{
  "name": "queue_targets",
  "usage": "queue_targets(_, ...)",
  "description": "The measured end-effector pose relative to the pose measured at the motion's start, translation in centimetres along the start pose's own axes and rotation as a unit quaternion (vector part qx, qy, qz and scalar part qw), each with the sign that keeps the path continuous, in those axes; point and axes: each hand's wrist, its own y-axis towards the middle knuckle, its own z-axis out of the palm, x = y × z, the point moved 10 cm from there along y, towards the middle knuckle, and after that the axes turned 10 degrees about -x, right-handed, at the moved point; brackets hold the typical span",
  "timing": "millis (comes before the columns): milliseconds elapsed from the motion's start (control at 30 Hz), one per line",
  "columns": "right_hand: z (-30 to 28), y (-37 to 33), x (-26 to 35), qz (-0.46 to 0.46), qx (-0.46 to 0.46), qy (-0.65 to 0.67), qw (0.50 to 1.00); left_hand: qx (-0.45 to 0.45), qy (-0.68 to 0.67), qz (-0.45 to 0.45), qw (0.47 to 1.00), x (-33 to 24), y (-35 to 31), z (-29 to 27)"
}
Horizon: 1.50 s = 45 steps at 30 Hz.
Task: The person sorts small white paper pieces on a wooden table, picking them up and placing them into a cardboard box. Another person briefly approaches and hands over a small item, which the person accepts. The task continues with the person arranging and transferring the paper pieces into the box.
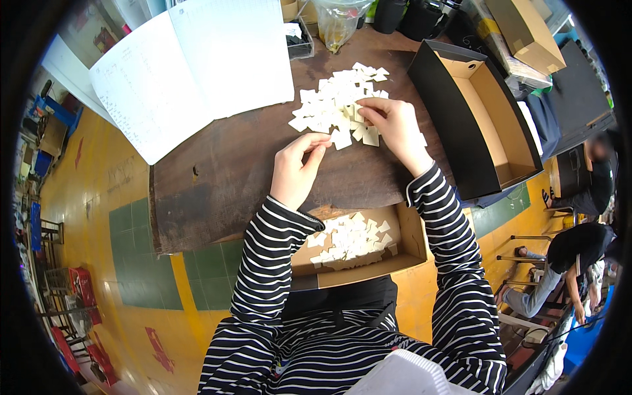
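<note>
A heap of small flat cream-white pieces [329, 99] with angular edges lies on the dark brown table. My left hand [297, 170] is at the heap's near left edge, thumb and fingers pinched together at one cream-white piece [341, 139]. From the right, my right hand [396, 128] reaches into the heap, its thumb and forefinger closed at another small piece, mostly covered by the fingertips. In front of my lap, below the table edge, an open cardboard box [409, 245] holds many more such pieces [352, 240].
An open notebook [230, 59] with handwriting covers the table's far left. To the right stands an empty black box [454, 118] with a brown inside. A clear plastic bag [339, 20] and dark containers line the back. Two people sit off to the right.
</note>
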Motion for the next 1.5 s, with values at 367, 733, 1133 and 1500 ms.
queue_targets(367, -0.9, -4.1, -1.6, 0.292, 0.077, 0.304, 0.903, 0.001, 0.010, -0.001, 1.000, -0.2, 0.1, -0.1)
queue_targets(733, -3.5, -5.9, 2.1, 0.091, 0.156, 0.037, 0.983, 0.015, 0.020, -0.025, 0.999, 0.0, -0.1, 0.0)
queue_targets(1133, -0.1, -2.2, -2.3, 0.068, 0.130, -0.022, 0.989, 0.016, 0.004, -0.043, 0.999, 0.5, 0.0, 0.1)
queue_targets(1500, -2.0, -2.6, -3.3, 0.244, 0.083, 0.219, 0.941, 0.014, 0.012, -0.030, 0.999, 0.3, 0.0, 0.0)
